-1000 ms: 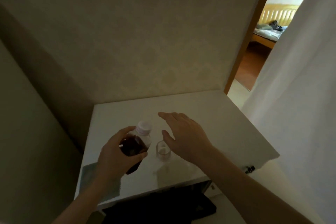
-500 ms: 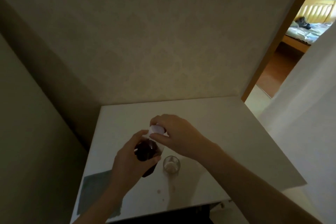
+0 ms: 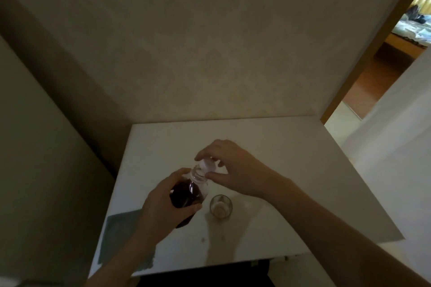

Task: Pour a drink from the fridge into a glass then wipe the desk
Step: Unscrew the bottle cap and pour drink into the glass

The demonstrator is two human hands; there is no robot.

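Above the smooth white table (image 3: 279, 158), the left hand (image 3: 161, 205) wraps a clear plastic bottle (image 3: 189, 191) of dark drink while the right hand (image 3: 235, 168) pinches its round white cap (image 3: 208, 165), beside a small round glass (image 3: 220, 206).

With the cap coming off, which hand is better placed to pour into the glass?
Left hand: it already grips the bottle beside the glass; the right hand holds the cap.

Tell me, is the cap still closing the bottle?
No, the right hand holds the cap lifted off the bottle, whose neck is open.

right hand (image 3: 235, 168) has lifted the cap (image 3: 208, 165) off the bottle (image 3: 189, 193).
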